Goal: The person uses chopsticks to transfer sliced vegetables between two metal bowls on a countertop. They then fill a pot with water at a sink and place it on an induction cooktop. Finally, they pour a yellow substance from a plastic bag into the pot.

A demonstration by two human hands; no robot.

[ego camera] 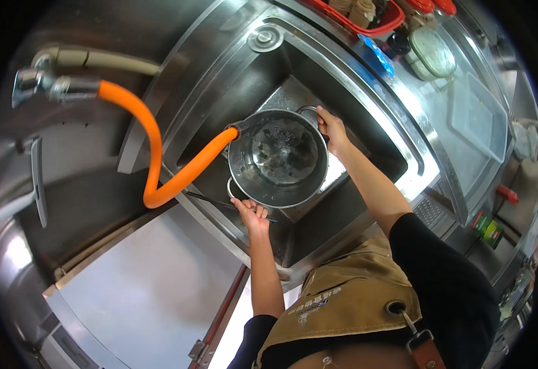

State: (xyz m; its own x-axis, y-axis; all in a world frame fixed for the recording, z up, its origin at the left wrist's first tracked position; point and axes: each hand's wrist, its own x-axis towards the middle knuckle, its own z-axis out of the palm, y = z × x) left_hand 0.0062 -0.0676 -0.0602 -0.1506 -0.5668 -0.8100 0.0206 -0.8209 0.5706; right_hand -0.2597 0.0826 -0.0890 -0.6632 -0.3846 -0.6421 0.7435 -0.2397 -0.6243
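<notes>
A round stainless steel pot [246, 184] with water inside is held over the steel sink basin [324, 60]. My left hand [253, 216] grips the pot's lower-left loop handle. On the opposite side, my right hand [333, 131] closes around the upper-right loop handle. An orange hose [190, 175] runs from a chrome faucet [61, 87], and its dark end reaches over the pot's left rim. Beneath my left hand, a thin dark rod [209, 199] crosses the sink's edge. Whether the pot touches the basin floor cannot be told.
A round metal drain piece [265, 38] lies at the sink's top corner. To the right stand a red basket [388, 25], a lidded container [432, 53] and a translucent plastic tray [478, 117]. A pale flat surface [144, 290] adjoins the sink at lower left.
</notes>
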